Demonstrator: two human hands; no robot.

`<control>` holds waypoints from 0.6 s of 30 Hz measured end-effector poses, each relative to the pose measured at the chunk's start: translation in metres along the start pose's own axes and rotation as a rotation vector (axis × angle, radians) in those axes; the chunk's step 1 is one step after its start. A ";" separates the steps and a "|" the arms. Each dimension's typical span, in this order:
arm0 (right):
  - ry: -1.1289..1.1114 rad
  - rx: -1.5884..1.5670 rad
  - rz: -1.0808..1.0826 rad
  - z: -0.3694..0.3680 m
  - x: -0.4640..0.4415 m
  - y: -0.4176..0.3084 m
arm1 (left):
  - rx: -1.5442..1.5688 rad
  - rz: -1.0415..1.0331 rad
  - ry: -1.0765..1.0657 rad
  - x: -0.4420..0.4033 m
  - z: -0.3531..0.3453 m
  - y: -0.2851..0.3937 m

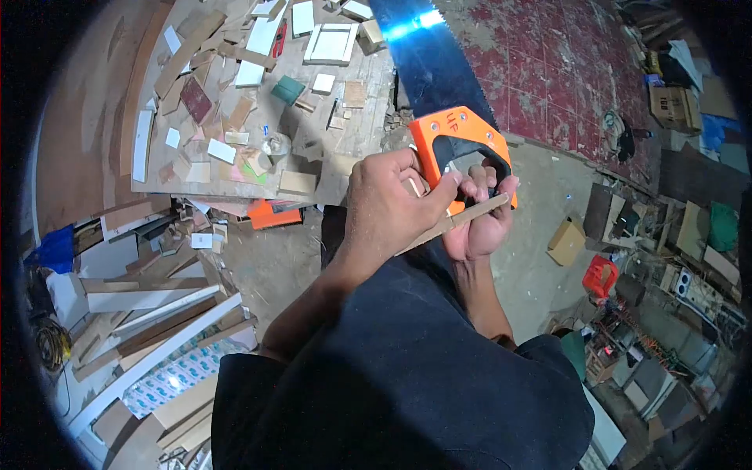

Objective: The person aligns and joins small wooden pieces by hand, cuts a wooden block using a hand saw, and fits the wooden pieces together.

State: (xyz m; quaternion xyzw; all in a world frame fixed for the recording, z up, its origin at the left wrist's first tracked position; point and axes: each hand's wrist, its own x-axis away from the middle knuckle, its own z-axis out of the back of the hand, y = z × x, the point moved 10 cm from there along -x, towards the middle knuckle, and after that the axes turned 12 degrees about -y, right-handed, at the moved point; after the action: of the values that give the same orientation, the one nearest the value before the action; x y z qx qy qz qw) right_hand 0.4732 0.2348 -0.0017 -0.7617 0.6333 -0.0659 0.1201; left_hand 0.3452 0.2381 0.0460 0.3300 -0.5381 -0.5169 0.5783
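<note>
Saw [433, 74], orange handle [468, 129] in the closed grip of left hand [381, 196] and right hand [480, 229].

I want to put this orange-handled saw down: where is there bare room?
Grey concrete floor looks bare between the right forearm and the tan angular piece; so does much red floor beside the dark saw blade. Crowded: the wooden workbench, strewn with white and brown offcuts, and the lower-left floor, stacked with long boards.
</note>
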 end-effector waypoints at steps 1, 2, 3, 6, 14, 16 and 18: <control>-0.035 -0.004 -0.015 0.004 -0.003 -0.001 | 0.020 -0.015 0.031 -0.003 -0.001 -0.002; -0.032 -0.003 -0.028 0.007 -0.002 -0.001 | 0.026 -0.007 0.040 -0.006 -0.004 -0.005; 0.031 -0.066 -0.070 0.012 -0.002 0.005 | 0.063 -0.029 0.076 -0.009 -0.002 -0.005; 0.046 -0.050 -0.196 0.027 0.005 0.015 | 0.045 -0.064 0.152 -0.010 0.006 0.003; 0.111 -0.028 -0.694 0.066 0.069 0.044 | -0.013 0.106 0.196 -0.011 0.023 -0.025; 0.320 0.636 -0.443 0.095 0.072 0.000 | -0.044 0.069 0.225 -0.010 0.025 -0.022; 0.218 0.972 -0.248 0.072 0.051 -0.026 | -0.085 0.029 0.231 -0.009 0.025 -0.020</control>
State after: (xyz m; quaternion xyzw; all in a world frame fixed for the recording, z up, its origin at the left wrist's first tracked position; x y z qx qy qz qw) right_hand 0.5262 0.1968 -0.0669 -0.6761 0.4431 -0.4453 0.3850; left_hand 0.3172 0.2460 0.0301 0.3544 -0.4503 -0.4894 0.6574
